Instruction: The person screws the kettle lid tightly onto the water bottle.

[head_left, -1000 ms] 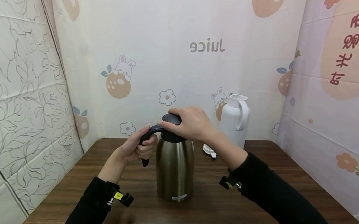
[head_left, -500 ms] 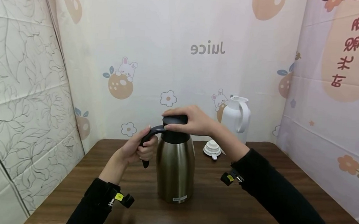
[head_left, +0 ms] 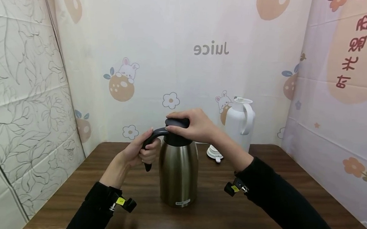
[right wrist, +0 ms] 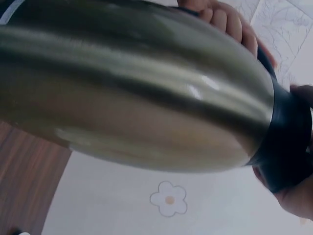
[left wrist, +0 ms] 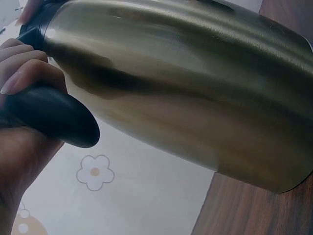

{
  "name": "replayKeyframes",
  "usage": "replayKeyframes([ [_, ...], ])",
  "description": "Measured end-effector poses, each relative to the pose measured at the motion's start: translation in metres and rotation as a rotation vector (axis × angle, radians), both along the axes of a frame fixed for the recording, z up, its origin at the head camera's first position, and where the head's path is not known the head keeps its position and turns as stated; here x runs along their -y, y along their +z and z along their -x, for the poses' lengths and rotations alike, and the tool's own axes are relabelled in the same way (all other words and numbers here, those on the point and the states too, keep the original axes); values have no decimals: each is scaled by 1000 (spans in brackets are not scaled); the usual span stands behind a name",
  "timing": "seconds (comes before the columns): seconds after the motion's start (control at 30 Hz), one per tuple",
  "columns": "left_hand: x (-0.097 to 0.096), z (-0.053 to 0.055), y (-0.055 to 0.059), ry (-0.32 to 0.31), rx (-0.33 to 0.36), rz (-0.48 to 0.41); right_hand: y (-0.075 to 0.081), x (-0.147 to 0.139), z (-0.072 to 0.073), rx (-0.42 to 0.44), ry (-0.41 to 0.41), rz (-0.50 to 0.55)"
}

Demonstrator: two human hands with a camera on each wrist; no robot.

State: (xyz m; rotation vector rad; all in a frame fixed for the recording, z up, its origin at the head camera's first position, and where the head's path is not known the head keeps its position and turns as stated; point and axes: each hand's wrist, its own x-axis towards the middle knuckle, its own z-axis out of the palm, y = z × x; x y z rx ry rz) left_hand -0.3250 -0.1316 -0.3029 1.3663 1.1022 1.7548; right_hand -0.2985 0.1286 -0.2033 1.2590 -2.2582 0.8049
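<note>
A gold-brown metal thermos jug (head_left: 178,173) stands upright on the wooden table, with a black collar and a black lid (head_left: 176,123) on top. My left hand (head_left: 137,149) has its fingers wrapped round the jug's black curved handle (head_left: 148,166). In the left wrist view the handle's lower end (left wrist: 73,120) sticks out below the curled fingers. From above, my right hand (head_left: 198,126) grips the lid, thumb on the near side and fingers over the far side. The right wrist view catches only part of this hand (right wrist: 298,198) at the collar (right wrist: 291,132).
A white jug (head_left: 237,126) with its top uncovered stands behind to the right, partly hidden by my right forearm. Beside it a white stopper (head_left: 214,154) lies on the table (head_left: 128,198). Patterned cloth hangs close round the back and both sides.
My right hand on the lid has shifted slightly right and then back left, its wrist turning. The white stopper showed more fully half a second ago. Left hand and jug stay in place.
</note>
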Motion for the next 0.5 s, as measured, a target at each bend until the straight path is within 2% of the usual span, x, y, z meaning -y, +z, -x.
replayKeyframes([
  [0.37,0,-3,1,21,-18,17,-7,18,-25,-79,-237,47],
  [0.5,1,-4,1,32,-27,18,-8,20,-28,-82,-285,36],
])
